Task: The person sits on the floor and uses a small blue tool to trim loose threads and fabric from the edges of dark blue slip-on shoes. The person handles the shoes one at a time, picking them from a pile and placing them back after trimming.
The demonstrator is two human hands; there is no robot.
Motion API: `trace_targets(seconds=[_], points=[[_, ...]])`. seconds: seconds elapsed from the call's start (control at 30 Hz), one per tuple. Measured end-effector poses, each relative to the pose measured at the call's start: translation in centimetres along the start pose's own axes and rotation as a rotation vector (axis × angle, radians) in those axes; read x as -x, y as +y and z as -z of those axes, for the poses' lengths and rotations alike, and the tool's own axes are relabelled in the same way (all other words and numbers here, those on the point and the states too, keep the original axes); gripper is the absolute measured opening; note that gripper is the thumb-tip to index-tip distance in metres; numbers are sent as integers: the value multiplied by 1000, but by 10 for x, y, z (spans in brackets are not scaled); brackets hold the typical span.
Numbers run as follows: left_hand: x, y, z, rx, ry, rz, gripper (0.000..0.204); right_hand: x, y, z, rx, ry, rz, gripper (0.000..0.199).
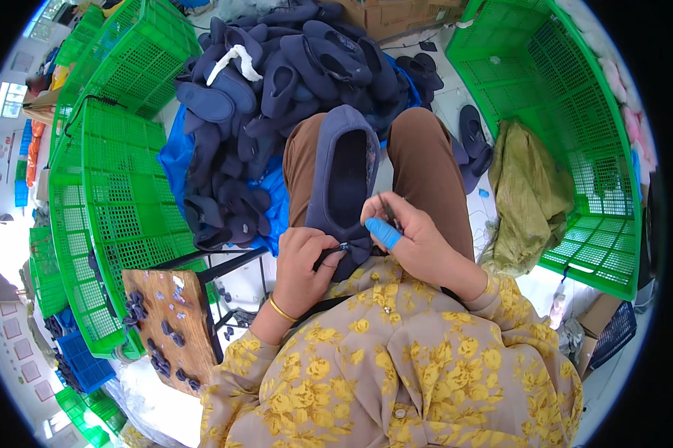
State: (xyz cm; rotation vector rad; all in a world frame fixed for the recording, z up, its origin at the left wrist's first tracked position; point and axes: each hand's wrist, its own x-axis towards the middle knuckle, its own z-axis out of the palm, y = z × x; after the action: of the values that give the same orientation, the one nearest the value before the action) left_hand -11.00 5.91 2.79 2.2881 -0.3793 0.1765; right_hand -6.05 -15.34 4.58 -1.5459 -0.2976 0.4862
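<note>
Slipper: a navy slipper (342, 175) lies on the person's lap between the brown-trousered knees, opening up, its near end toward the body.
Bow: a small navy bow (354, 248) sits at the slipper's near end, between the two hands.
Left hand: the left hand (304, 263) has its grip clenched on the slipper's near edge just beside the bow; a gold bangle (280, 310) rings the wrist.
Right hand: the right hand (417, 243) pinches a thin needle-like tool (386, 209) that points up and away over the slipper; the grip is closed on it. A blue finger guard (383, 233) covers one fingertip.
Slipper pile: a heap of navy slippers (292, 82) lies on a blue sheet (174, 160) on the floor beyond the knees; a white strip (236, 61) lies on top of the heap.
Left crates: green mesh crates (116, 187) stand stacked and tilted at the left.
Right crate: a green mesh crate (568, 104) leans at the right, with an olive sack (527, 194) draped against it.
Board: a wooden board (168, 321) stands at lower left on a dark metal frame, with several navy bows (135, 308) scattered on it.
Boxes: a brown cardboard box (396, 15) sits beyond the pile at the top; another (599, 317) is at lower right beside a dark blue basket (616, 332).
Wall signs: small pale square sheets (15, 328) hang in a row on the far left wall; their print is too small to tell.
Small crate: a blue crate (82, 362) sits low on the left under the green ones.
</note>
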Motion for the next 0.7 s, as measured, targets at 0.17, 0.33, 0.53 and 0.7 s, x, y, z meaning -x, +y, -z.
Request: trace_targets(seconds=[0.17, 0.33, 0.53, 0.7], points=[[10, -2, -5, -10, 89, -21, 21, 7, -13, 1, 214, -49, -134, 19], [9, -2, -3, -12, 76, -48, 21, 9, -6, 7, 89, -126, -160, 10], [4, -1, -4, -20, 64, -20, 21, 32, -50, 43, -350, 11, 94, 13], [5, -2, -4, -16, 51, -11, 22, 14, -86, 97, -778, 331, 504, 10]])
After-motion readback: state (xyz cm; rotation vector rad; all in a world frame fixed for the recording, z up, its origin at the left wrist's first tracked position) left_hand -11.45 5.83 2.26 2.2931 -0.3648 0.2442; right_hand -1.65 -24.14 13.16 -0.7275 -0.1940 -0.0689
